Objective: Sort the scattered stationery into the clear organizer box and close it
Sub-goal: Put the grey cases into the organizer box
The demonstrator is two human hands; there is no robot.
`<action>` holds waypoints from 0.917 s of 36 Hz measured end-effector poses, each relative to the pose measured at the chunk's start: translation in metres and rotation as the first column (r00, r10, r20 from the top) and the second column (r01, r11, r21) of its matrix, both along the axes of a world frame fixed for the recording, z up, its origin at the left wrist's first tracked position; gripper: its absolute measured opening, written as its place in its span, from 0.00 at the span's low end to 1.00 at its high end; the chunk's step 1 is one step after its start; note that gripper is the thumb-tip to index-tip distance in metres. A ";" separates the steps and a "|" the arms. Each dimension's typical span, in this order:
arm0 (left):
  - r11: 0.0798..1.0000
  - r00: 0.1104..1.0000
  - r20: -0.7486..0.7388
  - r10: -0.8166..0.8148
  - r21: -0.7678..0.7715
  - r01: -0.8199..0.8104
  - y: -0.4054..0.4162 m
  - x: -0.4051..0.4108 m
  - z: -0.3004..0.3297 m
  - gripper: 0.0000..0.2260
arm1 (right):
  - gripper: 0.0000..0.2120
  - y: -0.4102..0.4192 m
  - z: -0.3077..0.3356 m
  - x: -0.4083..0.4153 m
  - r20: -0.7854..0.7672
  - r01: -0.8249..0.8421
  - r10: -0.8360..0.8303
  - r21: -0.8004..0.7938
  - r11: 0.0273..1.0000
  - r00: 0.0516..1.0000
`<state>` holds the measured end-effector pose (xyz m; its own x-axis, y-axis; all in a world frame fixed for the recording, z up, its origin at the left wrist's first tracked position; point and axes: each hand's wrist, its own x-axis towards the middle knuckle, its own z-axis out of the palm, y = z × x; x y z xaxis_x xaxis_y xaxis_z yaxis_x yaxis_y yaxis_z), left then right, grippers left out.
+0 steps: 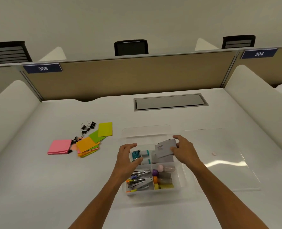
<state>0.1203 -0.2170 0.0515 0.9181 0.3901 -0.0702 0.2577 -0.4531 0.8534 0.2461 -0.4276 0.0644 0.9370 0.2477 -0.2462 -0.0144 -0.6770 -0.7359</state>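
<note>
White desk (54, 187), clear organizer box (147, 131); right grip (184, 150) clamped on grey card (165, 147), left grip (127, 156) apart.

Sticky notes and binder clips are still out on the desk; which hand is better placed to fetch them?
Left. The left hand is empty and nearer the sticky notes; the right hand holds grey cards.

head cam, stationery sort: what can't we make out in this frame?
- Print on the grey cards pinched by the right hand: too small, blurred.
- Compartment under the left hand: partly hidden by the fingers; the left hand's grip is unclear.
- Binder clips by the sticky notes: too small to count; some tucked among the notes.
- Far compartments of the organizer box: clear walls wash out against the desk.
</note>
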 end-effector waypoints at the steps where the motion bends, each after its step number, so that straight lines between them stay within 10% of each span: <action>1: 1.000 1.000 0.002 0.001 0.006 -0.001 0.001 -0.002 -0.001 0.24 | 0.24 0.000 -0.002 0.000 0.001 -0.013 0.013 -0.025 1.000 1.000; 10: 1.000 1.000 0.008 0.009 0.022 -0.009 0.003 -0.011 -0.003 0.20 | 0.23 0.015 -0.019 -0.006 -0.057 -0.019 0.017 -0.032 0.999 0.998; 24: 0.998 0.998 0.017 0.056 0.013 -0.056 0.019 -0.024 -0.009 0.18 | 0.18 0.033 -0.028 -0.015 0.004 -0.243 0.281 -0.490 0.837 0.960; 33: 0.998 0.998 -0.002 0.058 0.005 -0.058 0.021 -0.027 -0.012 0.18 | 0.16 0.047 -0.040 -0.009 -0.027 -0.318 0.343 -0.450 0.835 0.939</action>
